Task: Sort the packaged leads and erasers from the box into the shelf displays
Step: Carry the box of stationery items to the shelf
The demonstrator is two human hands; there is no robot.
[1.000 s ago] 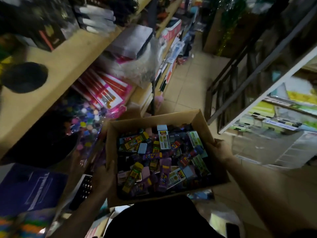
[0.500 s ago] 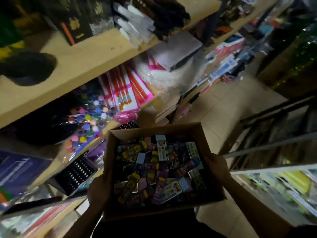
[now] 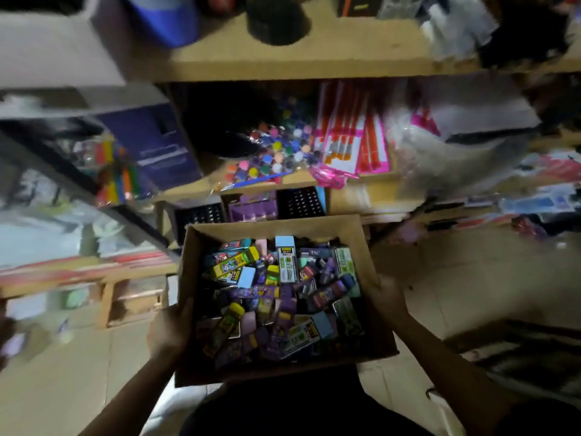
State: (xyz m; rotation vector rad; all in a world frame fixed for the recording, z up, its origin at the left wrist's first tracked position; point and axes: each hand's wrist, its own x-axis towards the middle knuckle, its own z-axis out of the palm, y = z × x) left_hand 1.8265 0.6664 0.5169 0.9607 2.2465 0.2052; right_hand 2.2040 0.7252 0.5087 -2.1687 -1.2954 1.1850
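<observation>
An open cardboard box [image 3: 371, 272] is held in front of me at waist height. It is filled with several packaged leads and erasers [image 3: 279, 297] in purple, yellow, green and pale blue wrappers. My left hand [image 3: 169, 333] grips the box's left wall, thumb over the rim. My right hand [image 3: 388, 298] grips the right wall. Just beyond the box's far edge, on a low shelf, stand a purple display tray [image 3: 253, 209] and two black perforated trays [image 3: 300, 202].
Wooden shelves [image 3: 301, 58] rise ahead. The middle shelf holds a bag of coloured paint pots [image 3: 276, 155], pink-and-orange packets [image 3: 352, 136], a purple box [image 3: 157, 140] and a clear plastic bag [image 3: 446, 158]. Tiled floor [image 3: 471, 278] lies to the right, low wooden racks to the left.
My view has swung left, so the shelves now face me squarely. The box, still held by both hands, sits right below the low display trays.
</observation>
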